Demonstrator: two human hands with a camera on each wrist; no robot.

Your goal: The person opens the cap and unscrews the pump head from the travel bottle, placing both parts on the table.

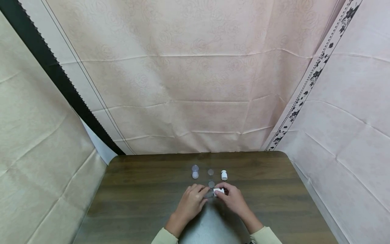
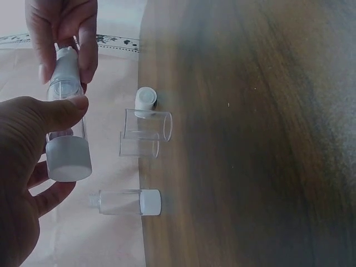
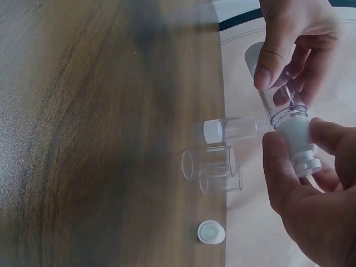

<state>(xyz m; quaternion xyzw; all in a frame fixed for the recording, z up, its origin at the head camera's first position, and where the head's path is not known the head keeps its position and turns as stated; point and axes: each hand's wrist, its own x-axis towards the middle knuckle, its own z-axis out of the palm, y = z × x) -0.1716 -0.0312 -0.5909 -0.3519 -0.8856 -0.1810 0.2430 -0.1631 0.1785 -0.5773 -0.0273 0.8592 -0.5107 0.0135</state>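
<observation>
My left hand (image 1: 192,200) grips a clear bottle with a white base (image 2: 68,158), its thumb lying across the see-through wall. In the right wrist view the bottle tilts, neck toward my right hand (image 3: 328,178). The right fingers and thumb pinch a white pump top (image 3: 296,133) right at the threaded neck. Both hands hold these parts above the table, close together. A second clear bottle (image 2: 119,202) with a white base stands upright behind them, its threaded neck bare.
Two clear open cylinders (image 3: 217,161) (image 3: 221,180) stand beside the second bottle. Another white pump top (image 1: 224,175) stands to their right. All are on the brown wooden table (image 1: 137,189), near its far edge. Cloth curtains (image 1: 195,84) enclose the table's back and sides.
</observation>
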